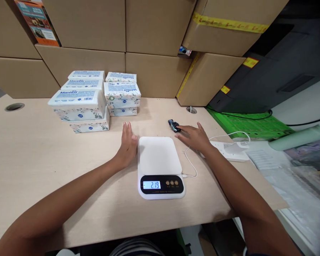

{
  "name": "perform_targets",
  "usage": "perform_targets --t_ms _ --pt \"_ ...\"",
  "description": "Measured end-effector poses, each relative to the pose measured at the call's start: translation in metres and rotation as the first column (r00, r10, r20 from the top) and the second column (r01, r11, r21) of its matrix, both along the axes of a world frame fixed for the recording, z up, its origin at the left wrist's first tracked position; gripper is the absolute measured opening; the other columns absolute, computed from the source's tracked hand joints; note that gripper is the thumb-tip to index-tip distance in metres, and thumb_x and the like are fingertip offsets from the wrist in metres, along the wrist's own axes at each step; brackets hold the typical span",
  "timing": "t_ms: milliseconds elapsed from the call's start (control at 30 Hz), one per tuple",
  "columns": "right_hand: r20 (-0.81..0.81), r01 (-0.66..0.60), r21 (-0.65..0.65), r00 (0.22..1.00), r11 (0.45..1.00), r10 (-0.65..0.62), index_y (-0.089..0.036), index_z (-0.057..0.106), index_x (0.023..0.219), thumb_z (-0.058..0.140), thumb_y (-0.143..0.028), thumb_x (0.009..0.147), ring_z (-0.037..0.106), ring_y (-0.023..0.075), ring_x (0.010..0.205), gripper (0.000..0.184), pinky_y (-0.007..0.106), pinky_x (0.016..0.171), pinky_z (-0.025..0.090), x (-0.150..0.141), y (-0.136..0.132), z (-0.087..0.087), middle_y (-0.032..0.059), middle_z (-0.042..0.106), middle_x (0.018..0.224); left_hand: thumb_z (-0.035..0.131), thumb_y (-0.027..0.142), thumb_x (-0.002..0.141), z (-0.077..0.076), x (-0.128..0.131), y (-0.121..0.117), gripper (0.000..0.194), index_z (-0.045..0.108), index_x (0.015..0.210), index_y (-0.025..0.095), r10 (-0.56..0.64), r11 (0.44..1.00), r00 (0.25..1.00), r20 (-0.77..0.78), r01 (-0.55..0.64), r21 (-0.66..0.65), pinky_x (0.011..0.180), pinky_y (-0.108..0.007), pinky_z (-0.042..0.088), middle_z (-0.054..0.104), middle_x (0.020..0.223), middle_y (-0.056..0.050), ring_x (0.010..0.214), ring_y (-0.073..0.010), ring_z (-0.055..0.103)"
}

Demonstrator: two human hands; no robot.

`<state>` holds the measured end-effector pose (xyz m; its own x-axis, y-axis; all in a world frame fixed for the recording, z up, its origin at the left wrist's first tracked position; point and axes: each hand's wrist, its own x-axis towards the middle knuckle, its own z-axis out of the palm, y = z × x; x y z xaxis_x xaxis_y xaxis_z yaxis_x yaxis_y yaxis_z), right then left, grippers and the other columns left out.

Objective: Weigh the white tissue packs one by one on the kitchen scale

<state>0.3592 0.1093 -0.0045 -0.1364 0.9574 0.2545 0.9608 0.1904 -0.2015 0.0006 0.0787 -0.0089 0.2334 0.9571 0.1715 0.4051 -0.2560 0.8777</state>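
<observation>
A white digital kitchen scale (160, 156) lies flat on the table with a bare weighing plate. Its lit display seems to read 2.19, beside three round buttons. My left hand (127, 146) rests on its edge along the scale's left side, fingers stretched out and holding nothing. Beyond the scale's far right corner lies a small black gadget with a keypad (174, 125); its exact kind is unclear. My right hand (196, 137) reaches toward it with extended fingers, one fingertip at the gadget's near right end. Nothing is visibly gripped there.
Several Manhua tissue packs (78, 103) are stacked at the back left. Cardboard boxes (154, 76) form a wall behind the table. A white cable (193, 167) runs from the scale toward a power strip (232, 151) on the right. A green crate (237, 124) stands past the table's right edge.
</observation>
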Motion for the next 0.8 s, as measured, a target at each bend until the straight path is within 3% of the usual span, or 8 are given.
perform_targets --t_ms 133,333,800 --pt "-0.013 0.015 -0.003 1.0 1.0 -0.015 -0.027 0.069 0.15 0.069 -0.05 0.1 0.069 0.0355 0.144 0.055 0.073 0.138 0.021 -0.001 0.0 0.001 0.0118 0.072 0.156 0.017 0.087 0.105 0.002 0.001 -0.001 0.1 -0.002 0.183 0.027 0.009 1.0 1.0 -0.013 -0.01 -0.011 0.144 -0.058 -0.003 -0.016 0.191 -0.009 0.176 -0.0275 -0.022" --pt "0.017 0.015 -0.025 1.0 1.0 -0.015 -0.027 0.069 0.152 0.064 -0.053 0.103 0.069 0.0364 0.144 0.055 0.075 0.137 0.022 -0.003 -0.001 0.003 0.0123 0.073 0.155 0.008 0.093 0.099 0.011 0.002 -0.003 0.114 -0.004 0.182 0.015 -0.006 0.999 0.999 -0.05 0.003 -0.054 0.144 -0.056 -0.005 -0.019 0.19 -0.012 0.175 -0.0272 -0.025" --pt "-0.016 0.005 0.021 1.0 1.0 -0.005 -0.028 0.074 0.142 0.061 -0.055 0.105 0.071 0.0355 0.14 0.048 0.073 0.133 0.03 0.003 -0.001 -0.004 0.0127 0.075 0.151 0.018 0.081 0.109 0.009 0.002 -0.004 0.092 0.004 0.182 0.028 -0.005 1.0 1.0 -0.012 0.004 -0.03 0.145 -0.056 0.0 -0.009 0.192 -0.01 0.178 -0.0277 -0.014"
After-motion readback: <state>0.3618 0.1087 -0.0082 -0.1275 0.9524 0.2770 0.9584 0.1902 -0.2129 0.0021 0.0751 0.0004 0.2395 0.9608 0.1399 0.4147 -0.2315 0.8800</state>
